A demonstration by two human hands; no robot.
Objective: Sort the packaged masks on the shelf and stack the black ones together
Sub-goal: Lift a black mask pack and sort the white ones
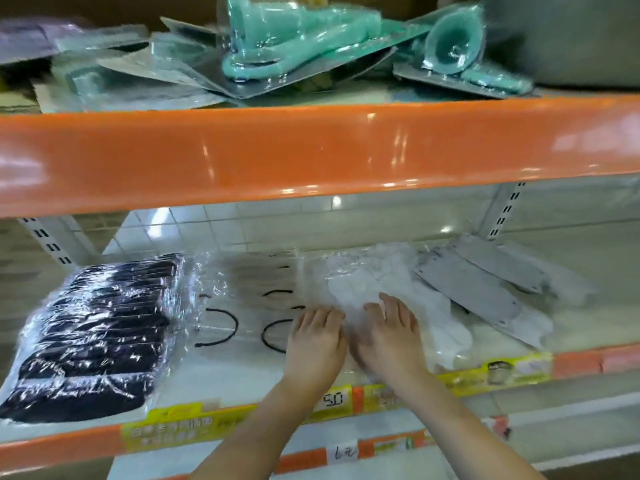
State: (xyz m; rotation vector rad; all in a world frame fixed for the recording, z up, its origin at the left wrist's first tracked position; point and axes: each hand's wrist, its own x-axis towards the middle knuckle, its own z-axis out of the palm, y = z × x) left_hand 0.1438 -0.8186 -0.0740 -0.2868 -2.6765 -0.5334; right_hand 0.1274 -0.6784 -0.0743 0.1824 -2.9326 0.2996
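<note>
A stack of black masks in clear wrap (93, 334) lies at the left of the white shelf (214, 386). Right of it lie clear packs showing black ear loops (242, 306). White mask packs (391, 282) fill the middle, and grey mask packs (481, 282) lean at the right. My left hand (317, 337) rests flat, fingers straight, on the clear packaging. My right hand (389, 336) lies beside it, fingers spread on a white mask pack. The two hands touch at their inner edges.
An orange shelf rail (311, 150) runs overhead, carrying blister-packed teal items (277, 46). Yellow price labels (180, 431) line the shelf's front edge. Slotted uprights (502, 213) stand at the back corners. A lower shelf with tags (346, 453) sits below.
</note>
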